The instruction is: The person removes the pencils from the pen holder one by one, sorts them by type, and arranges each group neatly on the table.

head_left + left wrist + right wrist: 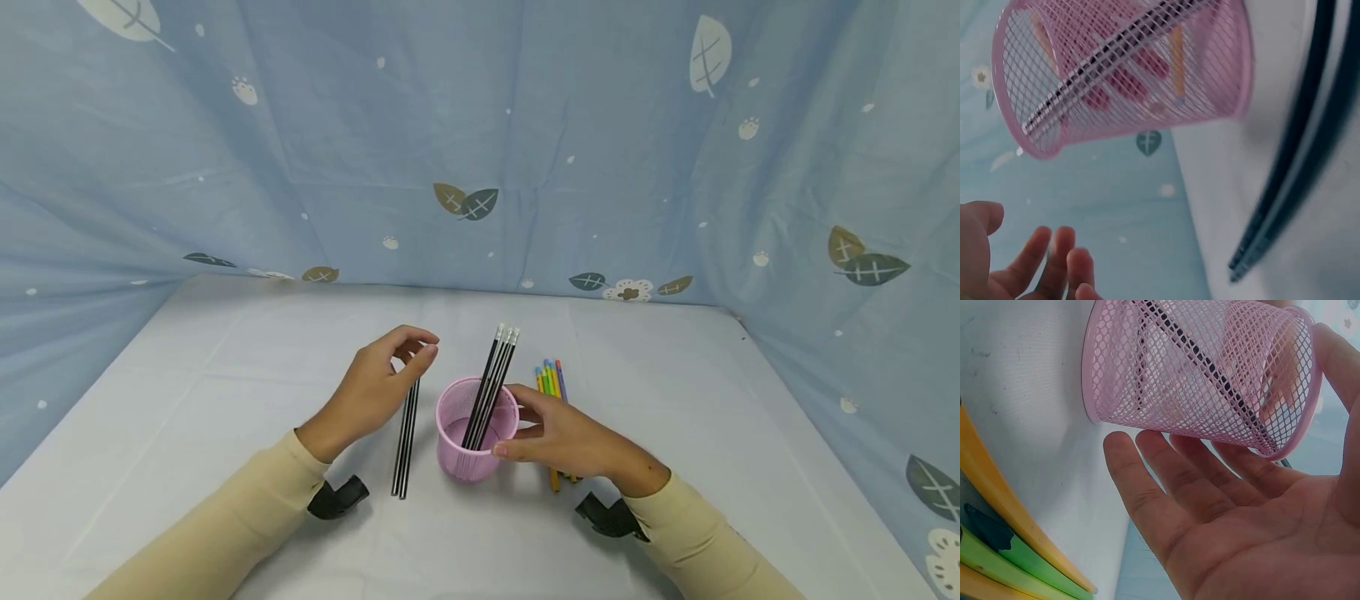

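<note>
A pink mesh pen cup (459,460) stands upright on the table, with several black pencils (491,387) leaning in it, their silver-and-white ends up. My right hand (570,432) holds the cup from the right, thumb at the front rim and fingers along its side; in the right wrist view the fingers (1191,481) lie against the mesh. My left hand (378,379) hovers left of the cup, fingers loosely bent and holding nothing. Below it more black pencils (406,442) lie on the table, their far ends hidden by the hand. The left wrist view shows these pencils (1291,156) close up.
Colourful pencils (553,379) in orange, green, yellow and blue lie right of the cup, partly behind my right hand. A white cloth covers the table (300,333). Blue leaf-patterned fabric (360,125) hangs around the back and sides.
</note>
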The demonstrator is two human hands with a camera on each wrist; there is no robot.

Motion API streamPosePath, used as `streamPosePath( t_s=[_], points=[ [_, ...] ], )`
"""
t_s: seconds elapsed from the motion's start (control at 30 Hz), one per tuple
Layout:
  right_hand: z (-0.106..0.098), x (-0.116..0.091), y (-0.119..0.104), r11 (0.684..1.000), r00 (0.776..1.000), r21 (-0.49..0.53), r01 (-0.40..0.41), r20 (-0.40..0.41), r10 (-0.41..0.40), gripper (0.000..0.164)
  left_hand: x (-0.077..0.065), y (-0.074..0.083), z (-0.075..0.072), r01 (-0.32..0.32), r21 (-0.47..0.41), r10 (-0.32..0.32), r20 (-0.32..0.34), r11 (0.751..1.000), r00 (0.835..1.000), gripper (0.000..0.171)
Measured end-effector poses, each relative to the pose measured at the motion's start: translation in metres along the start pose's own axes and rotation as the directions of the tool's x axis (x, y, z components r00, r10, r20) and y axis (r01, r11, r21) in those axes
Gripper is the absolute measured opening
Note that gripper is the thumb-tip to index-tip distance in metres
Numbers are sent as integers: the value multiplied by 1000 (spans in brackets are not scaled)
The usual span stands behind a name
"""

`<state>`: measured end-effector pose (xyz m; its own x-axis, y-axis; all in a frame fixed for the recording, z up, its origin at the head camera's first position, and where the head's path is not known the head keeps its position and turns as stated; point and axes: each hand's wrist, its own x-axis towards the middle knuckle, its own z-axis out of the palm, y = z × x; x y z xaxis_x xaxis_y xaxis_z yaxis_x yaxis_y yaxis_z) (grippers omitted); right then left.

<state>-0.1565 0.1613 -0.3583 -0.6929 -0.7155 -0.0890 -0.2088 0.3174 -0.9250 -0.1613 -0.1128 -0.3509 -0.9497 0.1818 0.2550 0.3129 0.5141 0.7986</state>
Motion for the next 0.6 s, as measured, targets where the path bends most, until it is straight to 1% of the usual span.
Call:
streamPosePath(
  t_s=[0.1, 0.33, 0.6],
  points=[
    [0, 0, 0, 1000, 1000, 1, 0, -1, 0, 67, 2, 6, 5, -23, -14, 23, 10, 1000, 1000, 31],
    [-1, -1, 0, 1000, 1000, -7, 10, -4, -10, 66, 6, 15, 14, -44, -35, 46, 43, 998, 998, 27],
    [-1, 0, 0, 1000, 1000, -1, -2, 3, 2, 66, 9, 17, 26, -69, -55, 73, 74, 996, 995, 25]
  ],
)
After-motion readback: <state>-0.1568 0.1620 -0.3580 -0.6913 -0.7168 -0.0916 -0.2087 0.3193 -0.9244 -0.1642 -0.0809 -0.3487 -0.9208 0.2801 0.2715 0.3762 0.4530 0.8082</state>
